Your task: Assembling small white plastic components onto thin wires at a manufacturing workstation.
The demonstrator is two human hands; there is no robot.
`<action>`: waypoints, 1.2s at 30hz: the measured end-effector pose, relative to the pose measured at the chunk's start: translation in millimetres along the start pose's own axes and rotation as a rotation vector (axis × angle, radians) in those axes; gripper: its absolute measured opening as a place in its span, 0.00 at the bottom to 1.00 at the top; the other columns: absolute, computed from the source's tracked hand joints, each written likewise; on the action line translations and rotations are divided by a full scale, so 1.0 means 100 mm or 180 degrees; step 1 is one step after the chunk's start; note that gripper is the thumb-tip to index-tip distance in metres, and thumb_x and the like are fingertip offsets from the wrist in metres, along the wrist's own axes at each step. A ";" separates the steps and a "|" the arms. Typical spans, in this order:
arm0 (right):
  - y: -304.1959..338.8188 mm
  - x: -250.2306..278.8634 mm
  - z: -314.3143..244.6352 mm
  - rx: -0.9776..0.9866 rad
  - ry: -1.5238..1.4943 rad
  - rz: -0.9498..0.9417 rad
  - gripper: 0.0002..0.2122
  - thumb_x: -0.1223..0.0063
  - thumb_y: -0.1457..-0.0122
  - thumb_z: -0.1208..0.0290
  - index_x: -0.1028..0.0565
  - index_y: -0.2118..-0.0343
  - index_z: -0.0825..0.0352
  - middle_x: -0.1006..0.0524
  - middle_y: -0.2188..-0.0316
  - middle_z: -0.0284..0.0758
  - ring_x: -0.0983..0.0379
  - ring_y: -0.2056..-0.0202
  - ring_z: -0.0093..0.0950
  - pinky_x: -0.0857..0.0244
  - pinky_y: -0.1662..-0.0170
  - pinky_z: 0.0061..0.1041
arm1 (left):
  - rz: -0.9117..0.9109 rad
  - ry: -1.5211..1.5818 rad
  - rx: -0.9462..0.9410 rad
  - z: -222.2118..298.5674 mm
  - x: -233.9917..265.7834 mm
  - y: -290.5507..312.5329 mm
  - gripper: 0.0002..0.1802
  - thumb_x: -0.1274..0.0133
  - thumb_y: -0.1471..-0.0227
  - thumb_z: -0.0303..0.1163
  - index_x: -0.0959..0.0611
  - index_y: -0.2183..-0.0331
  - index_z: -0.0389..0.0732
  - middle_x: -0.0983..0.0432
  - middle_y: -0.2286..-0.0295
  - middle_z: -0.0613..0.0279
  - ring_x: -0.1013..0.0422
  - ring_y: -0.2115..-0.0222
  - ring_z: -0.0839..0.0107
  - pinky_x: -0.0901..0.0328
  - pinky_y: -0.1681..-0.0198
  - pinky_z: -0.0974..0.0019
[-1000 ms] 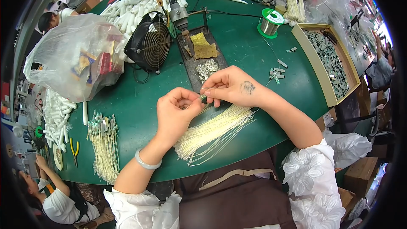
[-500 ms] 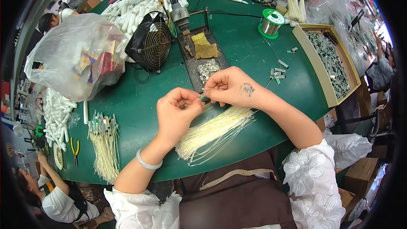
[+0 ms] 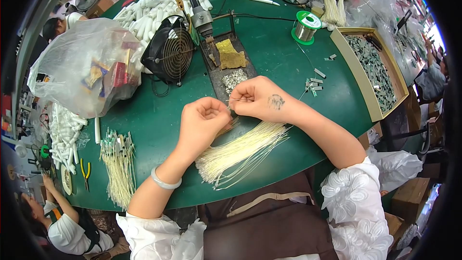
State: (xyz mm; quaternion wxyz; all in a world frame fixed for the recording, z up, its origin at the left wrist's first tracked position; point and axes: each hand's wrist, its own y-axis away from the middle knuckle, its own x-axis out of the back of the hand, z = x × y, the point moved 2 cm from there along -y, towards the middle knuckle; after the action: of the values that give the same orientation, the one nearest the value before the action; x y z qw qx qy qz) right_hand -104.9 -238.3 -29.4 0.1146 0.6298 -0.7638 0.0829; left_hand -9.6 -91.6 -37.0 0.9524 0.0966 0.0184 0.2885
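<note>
My left hand (image 3: 204, 121) and my right hand (image 3: 260, 98) meet above the middle of the table, fingertips pinched almost together. A thin pale wire (image 3: 234, 100) shows at the right fingertips. Other pale strands (image 3: 232, 126) run down from beneath my left fingers; the small piece at their end is hidden by the fingers. Below both hands lies a thick bundle of cream-coloured wires (image 3: 245, 149). Just beyond them, a heap of silvery solder scraps (image 3: 235, 80) sits on a dark tray, with a yellow sponge (image 3: 229, 54) and a soldering iron (image 3: 202, 19) mounted over it.
A black fan (image 3: 171, 50) and a plastic bag (image 3: 86, 67) stand left. Wires with small boards (image 3: 119, 163) and yellow-handled pliers (image 3: 85, 175) lie near left. Right are a solder spool (image 3: 306, 28), loose small boards (image 3: 314, 85) and a box of boards (image 3: 342, 58). A co-worker (image 3: 72, 226) sits at left.
My left hand has turned slightly and its fingers have curled closer. The small dark-green piece seen between the fingertips earlier is now covered. My right hand has barely moved.
</note>
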 end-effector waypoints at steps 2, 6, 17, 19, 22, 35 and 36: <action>0.00 0.01 -0.03 -0.0194 -0.0106 -0.0119 0.05 0.47 0.48 0.75 0.25 0.74 0.72 0.31 0.82 0.22 0.40 0.77 0.10 0.43 0.74 0.14 | 0.0033 0.0010 -0.0064 0.00 0.02 -0.02 0.03 0.46 0.56 0.21 0.22 0.74 0.31 0.25 0.79 0.64 0.27 0.79 0.80 0.32 0.75 0.79; -0.02 0.02 0.01 -0.0181 -0.0085 -0.0066 0.05 0.47 0.47 0.75 0.25 0.73 0.72 0.32 0.82 0.22 0.40 0.77 0.10 0.44 0.74 0.14 | -0.0003 -0.0024 -0.0086 0.02 0.03 -0.07 0.04 0.46 0.57 0.21 0.22 0.74 0.32 0.25 0.79 0.65 0.28 0.79 0.82 0.33 0.75 0.79; -0.07 0.02 0.05 -0.0197 -0.0083 -0.0017 0.05 0.46 0.46 0.75 0.25 0.73 0.72 0.31 0.81 0.23 0.40 0.76 0.10 0.43 0.73 0.14 | 0.0031 -0.0063 -0.0059 -0.02 0.01 -0.16 0.03 0.47 0.59 0.19 0.24 0.75 0.33 0.27 0.81 0.68 0.32 0.82 0.85 0.35 0.79 0.80; -0.08 0.03 0.05 -0.0157 -0.0152 0.0037 0.05 0.47 0.45 0.74 0.26 0.72 0.72 0.31 0.81 0.23 0.40 0.77 0.10 0.44 0.73 0.15 | 0.0082 -0.0080 -0.0013 0.00 0.00 -0.19 0.03 0.47 0.58 0.19 0.24 0.75 0.33 0.28 0.82 0.68 0.32 0.83 0.84 0.36 0.79 0.80; -0.07 0.07 -0.01 -0.0091 -0.0316 0.0223 0.05 0.49 0.44 0.74 0.28 0.71 0.71 0.34 0.82 0.22 0.42 0.78 0.10 0.45 0.74 0.15 | 0.0106 0.0035 -0.0118 0.03 0.02 -0.23 0.03 0.47 0.58 0.19 0.24 0.75 0.33 0.27 0.81 0.67 0.32 0.83 0.82 0.37 0.79 0.80; -0.14 0.06 0.00 0.0525 0.0388 0.1023 0.06 0.51 0.44 0.74 0.31 0.73 0.70 0.35 0.83 0.24 0.43 0.80 0.12 0.47 0.78 0.17 | 0.0444 -0.0008 -0.0095 0.13 0.07 -0.47 0.03 0.51 0.54 0.25 0.23 0.75 0.37 0.26 0.80 0.66 0.33 0.83 0.81 0.41 0.79 0.78; -0.14 0.06 -0.01 0.0524 0.0387 0.1021 0.06 0.51 0.44 0.74 0.31 0.73 0.70 0.35 0.83 0.24 0.43 0.80 0.12 0.47 0.78 0.17 | 0.0478 0.0101 -0.0118 0.12 0.08 -0.49 0.03 0.50 0.55 0.25 0.23 0.75 0.37 0.25 0.80 0.66 0.32 0.83 0.81 0.41 0.80 0.79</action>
State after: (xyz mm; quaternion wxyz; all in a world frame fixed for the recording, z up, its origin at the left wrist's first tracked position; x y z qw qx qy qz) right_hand -92.3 -246.1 -26.7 0.0939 0.5010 -0.8367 0.2002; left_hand 24.6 -129.4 -34.3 0.9293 0.0755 0.0209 0.3609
